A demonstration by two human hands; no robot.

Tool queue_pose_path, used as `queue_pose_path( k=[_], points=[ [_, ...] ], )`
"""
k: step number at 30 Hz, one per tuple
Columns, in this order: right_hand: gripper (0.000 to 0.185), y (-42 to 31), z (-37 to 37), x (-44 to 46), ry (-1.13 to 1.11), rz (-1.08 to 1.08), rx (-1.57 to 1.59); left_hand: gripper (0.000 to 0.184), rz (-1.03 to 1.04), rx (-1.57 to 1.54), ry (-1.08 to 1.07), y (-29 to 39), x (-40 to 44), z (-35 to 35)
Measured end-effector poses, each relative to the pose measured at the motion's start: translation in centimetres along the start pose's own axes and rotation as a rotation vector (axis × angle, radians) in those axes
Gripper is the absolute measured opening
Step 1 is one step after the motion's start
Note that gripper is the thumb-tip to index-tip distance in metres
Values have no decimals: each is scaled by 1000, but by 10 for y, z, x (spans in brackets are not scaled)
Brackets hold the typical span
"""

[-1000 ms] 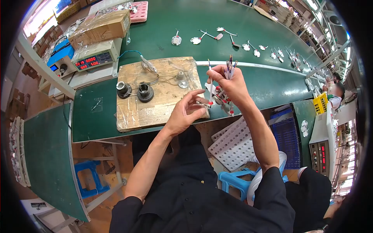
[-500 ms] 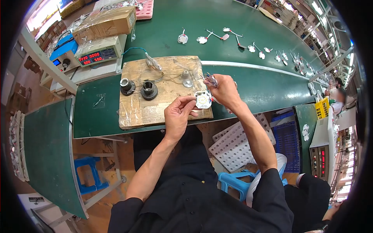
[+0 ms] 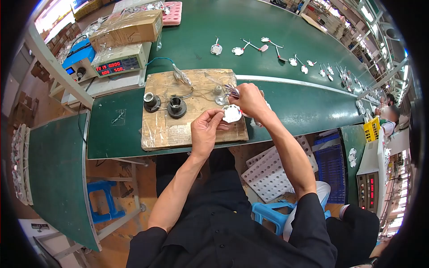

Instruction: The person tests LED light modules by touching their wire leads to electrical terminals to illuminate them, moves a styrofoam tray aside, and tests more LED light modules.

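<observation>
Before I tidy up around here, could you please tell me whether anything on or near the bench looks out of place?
The box seems to rest askew on the meter, an odd perch for cardboard. Below the bench, the white trays lie crooked, one overlapping another. I see no spill.

Through my remote view I made out a small, thin white plate (image 3: 232,113), roughly round with a notched outline, pinched at its left edge by the fingers of the left hand (image 3: 204,131). Its broad face was turned up toward me, and it was held over the right part of the wooden board (image 3: 172,129). A trace of red showed at its right edge, beside the right hand (image 3: 251,102). That hand gripped a bundle of thin wires (image 3: 233,91), their dark and pale ends poking out leftward. More white pieces (image 3: 268,105) showed by the right hand, too covered for me to tell their shape.
</observation>
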State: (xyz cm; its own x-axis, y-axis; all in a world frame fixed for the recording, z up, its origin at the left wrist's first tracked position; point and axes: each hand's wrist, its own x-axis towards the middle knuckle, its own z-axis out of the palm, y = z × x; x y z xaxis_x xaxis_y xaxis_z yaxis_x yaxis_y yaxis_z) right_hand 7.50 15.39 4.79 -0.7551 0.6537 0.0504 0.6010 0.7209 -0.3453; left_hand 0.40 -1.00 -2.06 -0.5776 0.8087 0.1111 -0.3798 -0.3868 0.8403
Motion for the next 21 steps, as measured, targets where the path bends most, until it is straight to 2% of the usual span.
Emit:
queue_pose_path(
  k=[3, 6, 8, 11, 12, 14, 16, 17, 18, 21],
  points=[
    [24, -2, 3, 4, 13, 14, -11, 21, -45, 4, 58, 7, -6, -1],
    [29, -7, 0, 7, -83, 36, -113, 23, 10, 106, 47, 1, -10, -4],
    [27, 70, 63, 25, 209, -212, 48, 22, 3, 97, 98, 6, -11, -4],
    [32, 22, 18, 9, 100, -214, 143, 22, 58, 115, 94, 1, -7, -9],
    [33, 40, 31, 15, 170, -281, 113, 21, 88, 132, 85, -4, -5, -11],
    [36, 51, 36, 25, 184, -298, 39, 20, 18, 109, 121, 8, -8, -8],
    [37, 52, 36, 26, 71, -199, -55, 18, -51, 213, 105, -11, -6, -22],
    [37, 55, 42, 29, 102, -205, -83, 17, 112, 29, 118, -31, -2, -22],
    [38, 61, 47, 32, 136, -204, -116, 16, 150, -27, 53, -38, 0, -25],
    [32, 69, 61, 39, 226, -147, -44, 16, 23, 59, 59, 2, -7, -12]
  ],
)
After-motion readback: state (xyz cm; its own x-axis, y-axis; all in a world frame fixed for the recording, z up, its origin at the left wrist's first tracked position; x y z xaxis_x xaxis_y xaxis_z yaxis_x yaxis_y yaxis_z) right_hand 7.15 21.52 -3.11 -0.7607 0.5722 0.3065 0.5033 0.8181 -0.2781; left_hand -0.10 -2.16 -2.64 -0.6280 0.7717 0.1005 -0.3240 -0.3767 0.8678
